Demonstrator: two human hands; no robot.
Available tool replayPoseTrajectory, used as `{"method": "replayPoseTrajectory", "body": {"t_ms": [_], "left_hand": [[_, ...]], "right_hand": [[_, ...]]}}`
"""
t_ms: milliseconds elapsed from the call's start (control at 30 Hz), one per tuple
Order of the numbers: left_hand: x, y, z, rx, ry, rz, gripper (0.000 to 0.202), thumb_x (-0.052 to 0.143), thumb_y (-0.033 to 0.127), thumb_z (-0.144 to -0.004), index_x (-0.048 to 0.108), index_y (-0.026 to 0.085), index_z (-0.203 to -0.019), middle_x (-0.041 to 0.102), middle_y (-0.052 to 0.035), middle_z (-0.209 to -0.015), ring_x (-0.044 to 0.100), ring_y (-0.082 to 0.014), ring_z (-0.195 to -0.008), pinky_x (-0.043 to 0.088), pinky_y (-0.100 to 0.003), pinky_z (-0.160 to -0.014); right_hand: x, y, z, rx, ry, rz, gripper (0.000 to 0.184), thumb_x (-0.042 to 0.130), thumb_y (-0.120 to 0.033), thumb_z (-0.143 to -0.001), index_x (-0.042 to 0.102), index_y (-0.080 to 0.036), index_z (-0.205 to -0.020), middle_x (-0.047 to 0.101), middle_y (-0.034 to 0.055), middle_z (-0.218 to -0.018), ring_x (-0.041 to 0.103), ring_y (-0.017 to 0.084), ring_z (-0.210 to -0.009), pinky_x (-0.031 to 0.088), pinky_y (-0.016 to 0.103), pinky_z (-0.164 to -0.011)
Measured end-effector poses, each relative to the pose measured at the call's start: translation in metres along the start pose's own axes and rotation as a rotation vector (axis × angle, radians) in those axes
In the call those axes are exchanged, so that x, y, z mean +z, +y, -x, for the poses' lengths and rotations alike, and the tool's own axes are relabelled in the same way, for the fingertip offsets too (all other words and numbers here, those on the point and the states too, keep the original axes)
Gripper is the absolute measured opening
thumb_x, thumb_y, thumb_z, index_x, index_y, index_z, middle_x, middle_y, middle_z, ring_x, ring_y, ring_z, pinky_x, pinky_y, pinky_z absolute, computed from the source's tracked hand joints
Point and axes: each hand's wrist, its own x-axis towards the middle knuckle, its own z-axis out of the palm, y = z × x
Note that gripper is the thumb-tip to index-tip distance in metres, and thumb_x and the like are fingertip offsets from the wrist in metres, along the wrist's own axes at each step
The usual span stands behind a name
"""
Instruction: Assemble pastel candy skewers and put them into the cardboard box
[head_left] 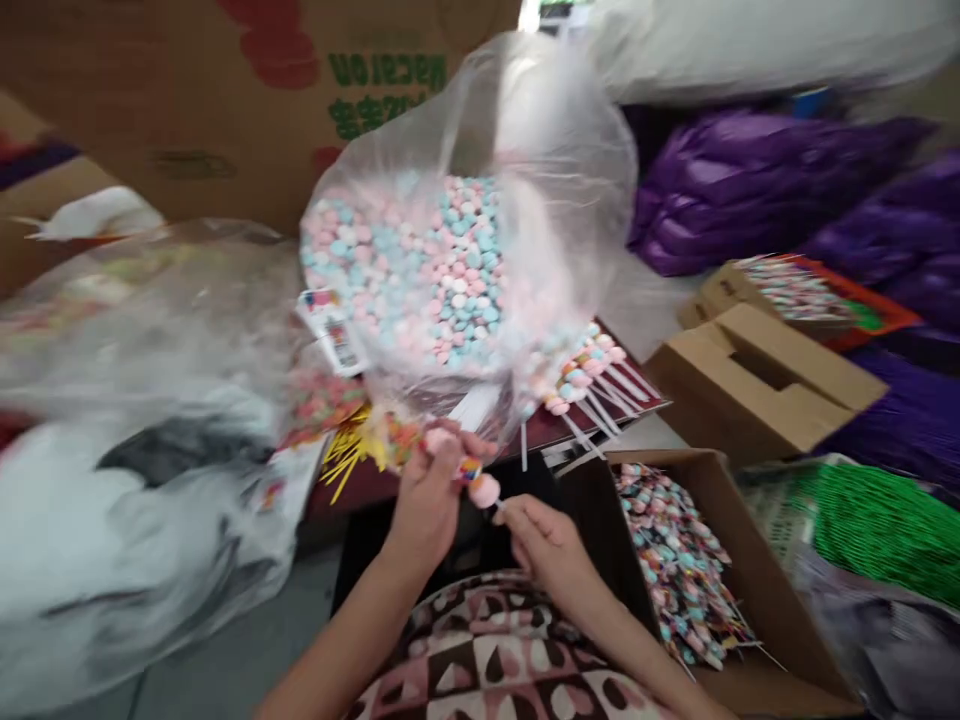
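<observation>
Between my two hands is a marshmallow stick, with a pink marshmallow and a multicoloured piece threaded on it. My left hand is closed around its upper part, and the fingers hide some of the pieces. Lower down, my right hand pinches the thin stick below the pink marshmallow. Just beyond my hands stands a large clear plastic bag of pink, blue and white marshmallows. Several finished-looking marshmallow sticks lie side by side to its right. Gold twist ties lie left of my left hand.
An open cardboard box with many wrapped sweets stands at my right. Behind it are a smaller cardboard box and purple bags. Bundled green strands lie far right. Crumpled plastic bags fill the left side.
</observation>
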Motion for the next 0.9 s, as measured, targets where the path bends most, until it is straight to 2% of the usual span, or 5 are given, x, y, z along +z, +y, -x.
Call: {"method": "replayPoseTrajectory", "body": {"t_ms": [233,433,567,700,900], "left_hand": [[-0.022,0.023,-0.005,-0.043,-0.153,0.131,0.053,0.08,0.044,-0.071,0.059,0.025,-0.116,0.071,-0.0058,-0.108,0.068,-0.0225,-0.102,0.051,-0.036,-0.089],[-0.02,0.022,-0.005,-0.029,-0.13,0.177,0.023,0.076,0.036,-0.078,0.066,0.019,-0.09,0.072,-0.0014,-0.085,0.071,-0.0189,-0.088,0.052,-0.033,-0.086],[-0.021,0.01,-0.003,-0.018,-0.093,0.166,0.028,0.076,0.039,-0.077,0.066,0.019,-0.093,0.072,-0.0026,-0.088,0.07,-0.019,-0.089,0.052,-0.029,-0.077],[-0.024,0.003,-0.001,-0.024,-0.029,0.099,0.031,0.078,0.039,-0.074,0.063,0.018,-0.092,0.073,-0.0039,-0.088,0.07,-0.0195,-0.088,0.051,-0.027,-0.072],[-0.03,0.007,0.0,-0.038,-0.089,0.089,0.034,0.078,0.037,-0.074,0.062,0.02,-0.098,0.073,-0.0043,-0.093,0.07,-0.0202,-0.094,0.053,-0.031,-0.082]], "right_hand": [[-0.01,0.001,0.001,0.127,-0.166,-0.146,0.037,0.063,-0.053,-0.085,0.059,-0.017,-0.08,0.03,-0.0115,-0.042,0.018,0.005,-0.04,0.011,0.024,-0.044],[-0.006,-0.002,0.004,0.2,-0.217,-0.236,0.032,0.063,-0.05,-0.085,0.057,-0.019,-0.078,0.028,-0.0123,-0.04,0.018,0.006,-0.038,0.015,0.024,-0.043],[-0.002,-0.001,0.004,0.1,-0.092,-0.022,0.035,0.061,-0.053,-0.086,0.062,-0.017,-0.084,0.033,-0.0101,-0.043,0.022,0.006,-0.04,0.015,0.024,-0.044],[0.001,0.001,0.002,-0.063,0.05,0.178,0.036,0.06,-0.053,-0.086,0.067,-0.018,-0.089,0.042,-0.0069,-0.047,0.035,0.009,-0.044,0.024,0.024,-0.047],[-0.002,0.008,0.0,-0.024,-0.014,0.065,0.034,0.06,-0.05,-0.089,0.069,-0.017,-0.092,0.038,-0.0079,-0.046,0.032,0.008,-0.044,0.022,0.024,-0.047]]}}
